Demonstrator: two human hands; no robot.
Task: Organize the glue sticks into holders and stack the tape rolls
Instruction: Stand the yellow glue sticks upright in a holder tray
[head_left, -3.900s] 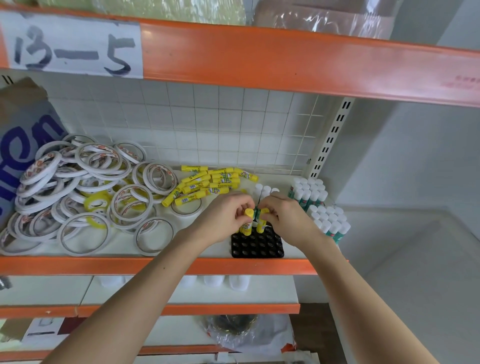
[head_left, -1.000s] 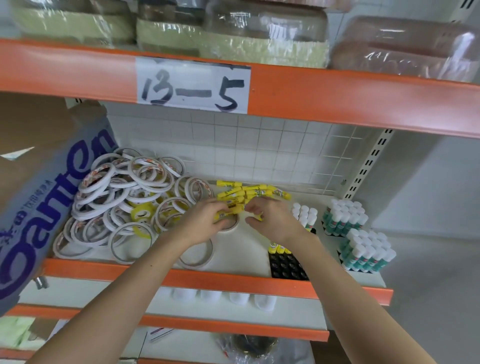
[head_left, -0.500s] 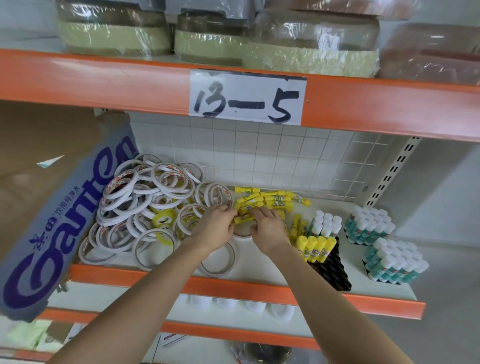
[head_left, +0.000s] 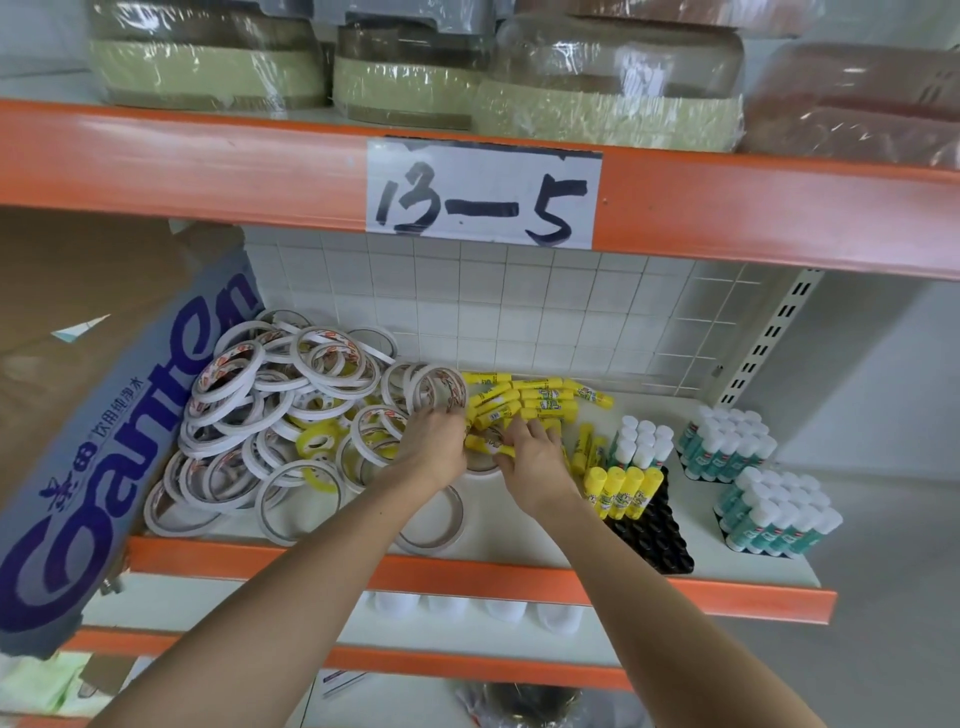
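Both bare forearms reach forward and up from the bottom of the view and come close together at the hands. The left hand (head_left: 435, 441) is seen from the back, the wrist nearly straight, the fingers (head_left: 451, 418) bent downward. The right hand (head_left: 532, 452) lies just beside it, also back up, and turns a little toward the left hand. Its fingers are curled and its thumb pinches something small and yellow at the lower left edge of the hand. What the left fingers hold I cannot tell.

A blue-lettered cardboard box (head_left: 109, 415) leans left; plastic-wrapped bundles (head_left: 608, 93) sit above the "13-5" label (head_left: 483, 195)
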